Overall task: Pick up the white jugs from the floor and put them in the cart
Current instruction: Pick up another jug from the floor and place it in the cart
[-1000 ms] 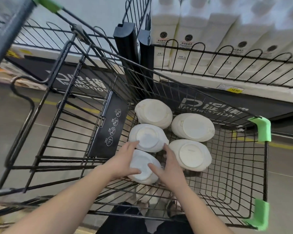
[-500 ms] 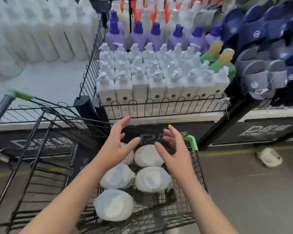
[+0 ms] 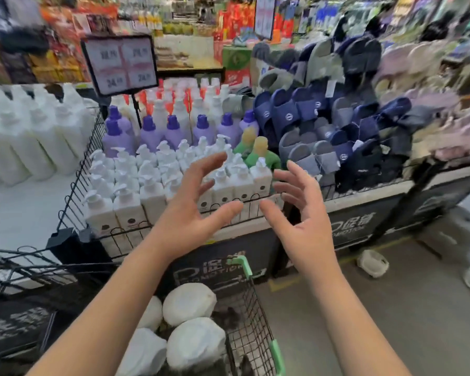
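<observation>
White jugs (image 3: 189,303): 4 seen in cart (image 3: 245,267), packed close. 1 more jug (image 3: 372,263) on floor (image 3: 391,321), R of cart, by shelf base (image 3: 358,229). L grip (image 3: 185,213) & R grip (image 3: 301,221): fingers apart, empty, above cart. Pump bottles (image 3: 152,196) behind.

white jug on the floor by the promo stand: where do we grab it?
Probably the body, across its narrow sides, coming from above. The white jug seems to lie tipped on the floor, broad oval end toward the camera. No handle or neck shows, and it is blurred. The left hand and right hand are both empty.
</observation>
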Demonstrator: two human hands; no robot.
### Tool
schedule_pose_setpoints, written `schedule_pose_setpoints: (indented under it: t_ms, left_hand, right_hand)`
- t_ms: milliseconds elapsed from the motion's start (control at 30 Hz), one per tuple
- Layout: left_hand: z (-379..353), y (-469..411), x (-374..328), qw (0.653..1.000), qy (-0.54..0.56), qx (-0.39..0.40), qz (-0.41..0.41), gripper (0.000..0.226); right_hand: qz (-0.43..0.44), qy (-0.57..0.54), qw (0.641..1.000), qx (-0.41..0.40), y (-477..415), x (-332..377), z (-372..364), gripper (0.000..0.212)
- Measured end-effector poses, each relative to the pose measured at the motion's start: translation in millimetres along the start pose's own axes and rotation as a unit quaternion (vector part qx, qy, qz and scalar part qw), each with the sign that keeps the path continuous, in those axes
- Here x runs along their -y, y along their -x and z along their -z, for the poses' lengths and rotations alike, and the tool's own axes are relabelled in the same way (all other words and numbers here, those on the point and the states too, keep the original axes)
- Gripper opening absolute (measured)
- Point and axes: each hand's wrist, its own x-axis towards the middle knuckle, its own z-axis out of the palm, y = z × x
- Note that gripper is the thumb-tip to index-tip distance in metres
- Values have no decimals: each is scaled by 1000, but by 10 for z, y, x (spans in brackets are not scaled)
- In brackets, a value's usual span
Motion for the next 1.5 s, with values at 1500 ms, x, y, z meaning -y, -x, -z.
schedule_pose_setpoints:
  t_ms: [1500]
  left_hand:
    - [-7092, -4063, -183, 926, 224, 305, 12, 73]
  right_hand:
    - [-186, 190, 916, -301, -1090, -2696, 6432, 57]
